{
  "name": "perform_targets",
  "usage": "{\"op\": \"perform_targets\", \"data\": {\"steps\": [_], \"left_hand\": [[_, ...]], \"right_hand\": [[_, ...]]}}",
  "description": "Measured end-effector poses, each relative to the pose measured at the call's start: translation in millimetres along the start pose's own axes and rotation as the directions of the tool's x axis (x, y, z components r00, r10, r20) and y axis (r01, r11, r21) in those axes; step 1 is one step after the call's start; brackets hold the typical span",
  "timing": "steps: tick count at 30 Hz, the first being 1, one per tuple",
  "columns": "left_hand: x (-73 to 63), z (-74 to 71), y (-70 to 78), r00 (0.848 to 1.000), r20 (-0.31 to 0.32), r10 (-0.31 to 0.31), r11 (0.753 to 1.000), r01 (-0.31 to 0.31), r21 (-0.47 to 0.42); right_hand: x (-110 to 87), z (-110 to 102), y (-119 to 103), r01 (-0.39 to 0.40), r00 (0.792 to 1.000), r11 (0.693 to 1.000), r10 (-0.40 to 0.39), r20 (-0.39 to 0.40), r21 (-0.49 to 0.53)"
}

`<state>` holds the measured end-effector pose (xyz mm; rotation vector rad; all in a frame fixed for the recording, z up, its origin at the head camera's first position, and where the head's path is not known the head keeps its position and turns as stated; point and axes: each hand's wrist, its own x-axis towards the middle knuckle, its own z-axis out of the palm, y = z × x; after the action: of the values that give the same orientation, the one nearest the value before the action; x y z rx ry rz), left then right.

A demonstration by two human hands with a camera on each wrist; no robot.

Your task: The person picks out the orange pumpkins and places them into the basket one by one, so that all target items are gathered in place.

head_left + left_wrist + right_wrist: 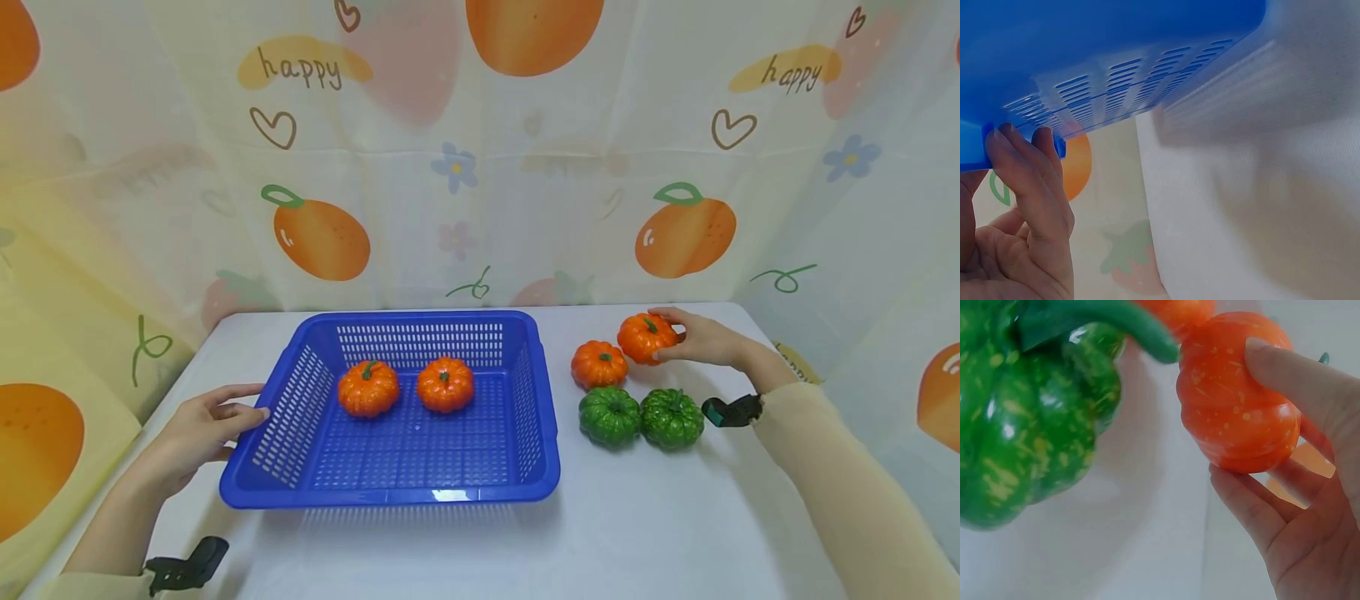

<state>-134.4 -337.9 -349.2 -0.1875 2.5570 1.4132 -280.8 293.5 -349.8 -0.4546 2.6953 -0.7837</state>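
Note:
My left hand point(197, 433) grips the left rim of a blue plastic basket point(543, 417); in the left wrist view its fingers point(1032, 169) curl under that rim. Two orange toy pumpkins, one on the left point(368, 388) and one on the right point(446, 385), sit inside the basket. My right hand point(705, 337) holds another orange pumpkin point(643, 337) between thumb and fingers, as the right wrist view also shows. Just left of it lies a further orange pumpkin point(599, 365). Nearer to me are two green pumpkins, left point(610, 416) and right point(672, 418), side by side.
The basket stands on a white table point(637, 533). Behind the table hangs a curtain point(510, 225) printed with fruit, hearts and words. A dark strap point(733, 411) circles the right wrist, and another strap point(187, 567) is on the left.

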Motion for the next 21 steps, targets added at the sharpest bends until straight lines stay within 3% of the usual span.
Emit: {"op": "perform_targets", "data": {"steps": [21], "left_hand": [[-0.6,0.0,0.1,1.000,0.008,0.003,1.000,-0.003,-0.003]], "right_hand": [[-3.8,-16,-42,0.113,0.993,0.991,-0.115,0.023,0.069]]}}
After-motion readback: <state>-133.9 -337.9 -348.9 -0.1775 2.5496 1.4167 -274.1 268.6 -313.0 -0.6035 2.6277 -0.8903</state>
